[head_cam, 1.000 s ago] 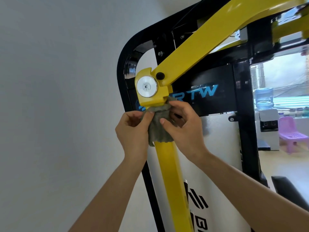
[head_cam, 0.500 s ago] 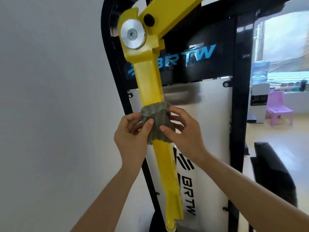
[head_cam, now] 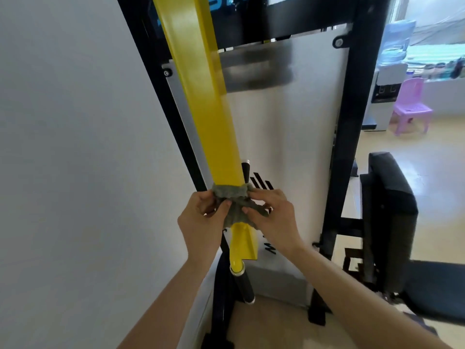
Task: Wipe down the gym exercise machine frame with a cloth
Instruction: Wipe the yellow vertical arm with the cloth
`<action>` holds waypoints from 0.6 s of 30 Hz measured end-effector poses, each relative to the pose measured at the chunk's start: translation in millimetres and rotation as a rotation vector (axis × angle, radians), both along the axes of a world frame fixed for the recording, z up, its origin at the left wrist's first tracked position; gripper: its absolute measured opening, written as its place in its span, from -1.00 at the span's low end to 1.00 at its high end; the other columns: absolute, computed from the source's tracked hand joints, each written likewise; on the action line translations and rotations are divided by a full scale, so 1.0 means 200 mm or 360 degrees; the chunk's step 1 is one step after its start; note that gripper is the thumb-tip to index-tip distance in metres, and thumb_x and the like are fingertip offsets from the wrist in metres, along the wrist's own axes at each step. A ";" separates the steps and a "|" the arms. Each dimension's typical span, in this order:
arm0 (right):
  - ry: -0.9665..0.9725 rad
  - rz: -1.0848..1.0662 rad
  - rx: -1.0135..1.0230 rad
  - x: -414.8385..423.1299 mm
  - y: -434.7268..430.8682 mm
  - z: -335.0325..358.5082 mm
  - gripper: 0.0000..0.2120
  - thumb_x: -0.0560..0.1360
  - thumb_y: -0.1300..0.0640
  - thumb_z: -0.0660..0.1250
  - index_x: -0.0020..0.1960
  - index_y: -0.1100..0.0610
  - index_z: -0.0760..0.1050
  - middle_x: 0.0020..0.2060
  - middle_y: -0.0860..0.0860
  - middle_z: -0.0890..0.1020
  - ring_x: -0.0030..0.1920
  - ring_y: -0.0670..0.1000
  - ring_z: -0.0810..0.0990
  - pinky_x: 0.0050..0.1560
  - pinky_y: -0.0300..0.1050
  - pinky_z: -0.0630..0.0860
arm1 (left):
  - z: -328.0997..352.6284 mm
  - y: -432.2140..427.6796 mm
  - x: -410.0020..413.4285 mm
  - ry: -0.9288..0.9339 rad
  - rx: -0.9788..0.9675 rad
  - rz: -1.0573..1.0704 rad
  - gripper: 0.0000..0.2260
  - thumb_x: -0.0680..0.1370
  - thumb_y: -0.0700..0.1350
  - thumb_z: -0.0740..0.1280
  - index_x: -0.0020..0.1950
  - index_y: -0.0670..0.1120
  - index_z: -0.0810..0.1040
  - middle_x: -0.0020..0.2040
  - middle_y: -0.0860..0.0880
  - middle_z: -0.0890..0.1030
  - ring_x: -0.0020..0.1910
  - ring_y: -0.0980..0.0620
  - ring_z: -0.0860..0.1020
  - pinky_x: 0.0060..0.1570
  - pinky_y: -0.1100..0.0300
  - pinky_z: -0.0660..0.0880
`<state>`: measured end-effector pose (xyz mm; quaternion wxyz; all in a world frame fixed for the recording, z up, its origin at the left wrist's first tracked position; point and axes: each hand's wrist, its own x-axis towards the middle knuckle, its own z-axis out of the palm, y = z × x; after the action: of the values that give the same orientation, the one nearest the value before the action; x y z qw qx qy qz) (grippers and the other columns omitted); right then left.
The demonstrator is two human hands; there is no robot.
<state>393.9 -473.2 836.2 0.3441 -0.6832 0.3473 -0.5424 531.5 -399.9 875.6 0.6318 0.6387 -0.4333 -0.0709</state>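
Low on yellow painted-steel lever arm (head_cam: 208, 109) — crumpled grey-green cloth (head_cam: 232, 197) wrapped round, pinched by left hand (head_cam: 201, 217) and right hand (head_cam: 274, 217); keep wrap snug, pull evenly toward tip.

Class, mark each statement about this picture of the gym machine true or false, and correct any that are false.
1. The left hand and right hand both grip the cloth wrapped round the yellow bar. True.
2. The cloth sits at the bar's top end. False: it is near the lower end, above the black grip.
3. A purple chair stands on the floor at the right. True.
4. The panel behind the bar is red. False: it is pale and whitish.
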 end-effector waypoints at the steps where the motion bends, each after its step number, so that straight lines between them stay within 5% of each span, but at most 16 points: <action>1: 0.0047 -0.0002 0.0038 -0.01 0.00 -0.05 -0.62 0.39 0.22 0.56 0.09 -0.14 0.63 -0.05 -0.33 0.60 0.05 0.01 0.55 0.04 0.00 0.56 | -0.04 0.01 0.00 -0.0003 0.0052 0.0010 -0.76 0.45 -0.15 0.57 -0.08 0.15 0.58 -0.18 0.04 0.71 -0.17 0.01 0.69 -0.08 -0.14 0.66; 4: 0.0131 0.0035 0.0164 -0.03 -0.01 -0.16 -0.67 0.41 0.24 0.55 0.09 -0.07 0.67 -0.10 -0.19 0.64 -0.03 -0.02 0.53 -0.04 -0.08 0.51 | -0.12 0.04 0.00 -0.0020 0.0175 -0.0006 -0.76 0.44 -0.13 0.57 -0.08 0.16 0.60 -0.18 0.08 0.71 -0.17 0.06 0.70 -0.09 -0.05 0.68; 9: 0.0235 0.0136 0.0258 -0.06 -0.03 -0.28 -0.71 0.44 0.32 0.50 0.12 0.10 0.70 -0.15 -0.23 0.61 -0.10 0.00 0.60 -0.02 -0.28 0.52 | -0.19 0.09 -0.10 -0.0104 0.0283 0.0142 -0.86 0.43 -0.13 0.58 -0.10 -0.05 0.65 -0.29 0.17 0.62 -0.28 0.31 0.60 -0.26 0.47 0.50; 13: 0.0230 0.0281 0.0461 -0.06 -0.04 -0.39 -0.76 0.47 0.29 0.49 0.13 0.13 0.69 -0.08 0.00 0.71 -0.17 -0.14 0.63 -0.09 -0.30 0.58 | -0.26 0.07 -0.12 -0.0331 0.0426 0.0309 -0.82 0.43 0.00 0.57 -0.16 0.11 0.57 -0.29 0.22 0.56 -0.30 0.23 0.57 -0.13 0.25 0.57; 18: 0.0103 0.0517 0.0614 -0.09 -0.04 -0.47 -0.67 0.44 0.34 0.51 0.08 -0.03 0.67 -0.09 -0.19 0.70 -0.11 -0.14 0.66 -0.06 -0.28 0.61 | -0.28 0.06 -0.17 -0.0898 0.0491 0.0383 -0.80 0.41 -0.04 0.58 -0.09 -0.02 0.61 -0.14 0.02 0.63 -0.15 0.03 0.55 -0.19 0.23 0.47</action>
<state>375.5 -481.4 742.9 0.5394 -0.6687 0.3411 -0.3815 497.9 -388.8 820.5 0.3867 0.7677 -0.4969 0.1189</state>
